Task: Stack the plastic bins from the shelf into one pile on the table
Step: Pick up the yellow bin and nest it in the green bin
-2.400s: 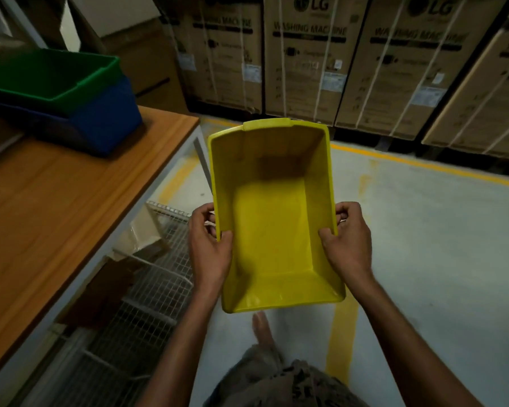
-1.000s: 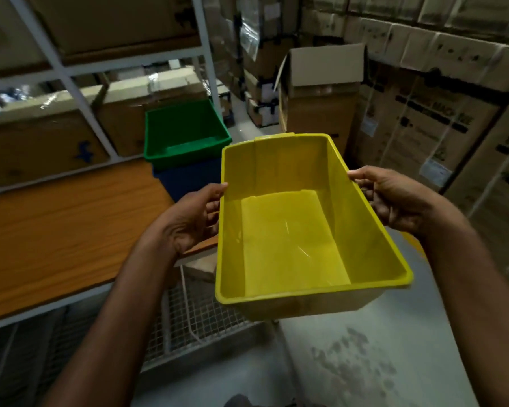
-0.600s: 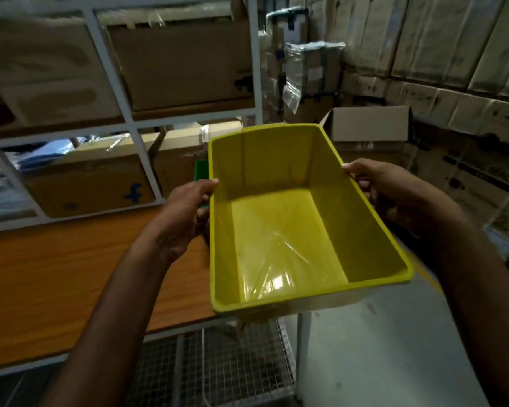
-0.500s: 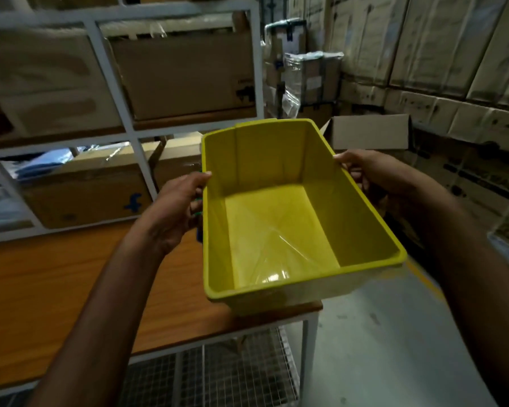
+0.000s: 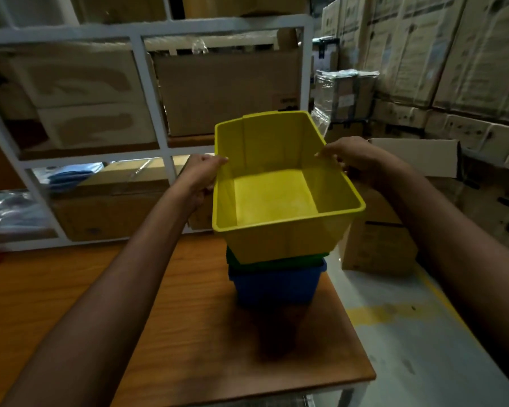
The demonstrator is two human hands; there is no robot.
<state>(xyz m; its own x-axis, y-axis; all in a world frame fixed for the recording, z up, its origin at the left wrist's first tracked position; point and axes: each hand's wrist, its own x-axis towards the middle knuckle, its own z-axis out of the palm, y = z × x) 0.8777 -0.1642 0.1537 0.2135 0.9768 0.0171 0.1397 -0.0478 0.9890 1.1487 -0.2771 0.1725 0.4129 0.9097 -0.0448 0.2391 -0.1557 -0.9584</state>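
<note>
- The table (image 5: 100,304) carries the pile near its far right corner, close to the right edge; the wood to the left and toward the person lies open.
- The yellow bin (image 5: 279,198) sits in the green bin (image 5: 276,263), itself nested in the blue bin (image 5: 274,286): three stacked, though whether the yellow one is fully seated cannot be told.
- The shelf (image 5: 159,92) behind shows only cartons, no further bins visible.
- The left hand (image 5: 202,173) and right hand (image 5: 347,157) each grip a side rim of the yellow bin.

Both forearms bare; no sleeves, gloves, rings visible.
</note>
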